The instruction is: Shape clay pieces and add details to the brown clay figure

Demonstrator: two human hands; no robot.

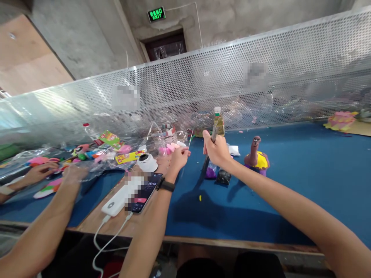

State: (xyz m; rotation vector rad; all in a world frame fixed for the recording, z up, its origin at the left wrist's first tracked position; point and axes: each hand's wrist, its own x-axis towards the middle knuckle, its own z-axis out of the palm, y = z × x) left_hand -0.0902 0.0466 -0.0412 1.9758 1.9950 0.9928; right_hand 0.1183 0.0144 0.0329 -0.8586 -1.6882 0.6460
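My right hand point(218, 150) is closed round a slim dark tool point(214, 133), which slants down towards the blue mat point(290, 208). I cannot make out what kind of tool it is. My left hand point(180, 157), with a black band at the wrist, pinches a thin pale stick point(191, 138). Beyond my right wrist stands a long-necked clay animal point(255, 155), brown with a yellow and purple body. Small bags of purple clay point(211, 172) and black clay point(223, 177) lie under my right hand, near a white packet point(234, 150). A small yellow piece point(199, 198) rests closer to me.
At left, a co-worker's hands point(43, 172) are among plastic bags and coloured clay. A power bank point(123, 195), a phone point(146, 193) and a white camera point(147, 163) lie on the wooden strip. Behind stand a bottle point(218, 122) and a perforated metal screen point(188, 85).
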